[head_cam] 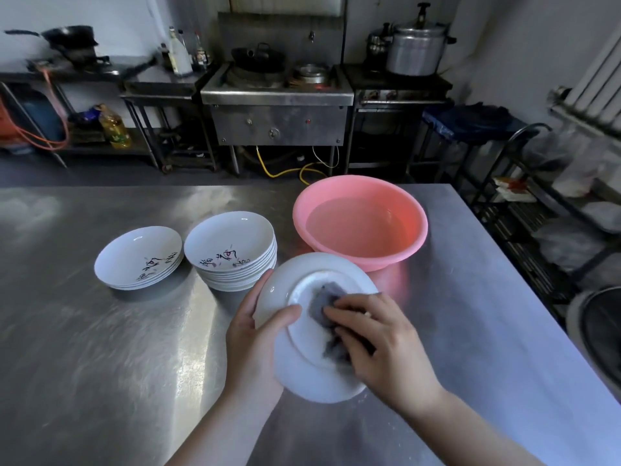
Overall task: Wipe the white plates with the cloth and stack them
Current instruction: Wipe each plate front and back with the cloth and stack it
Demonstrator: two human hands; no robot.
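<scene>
plate (304, 371) | lower centre of frame, underside up, above counter (100, 364) | left hand (255, 334) fingers grip its rim | right hand (386, 341) fingers press cloth (327, 304) on base | judged stiff, breakable, likely slick: hold by rim

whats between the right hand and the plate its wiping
A grey-purple cloth lies between them: the right hand presses it onto the underside of the white plate, which the left hand grips by its rim. The head view shows this.
</scene>
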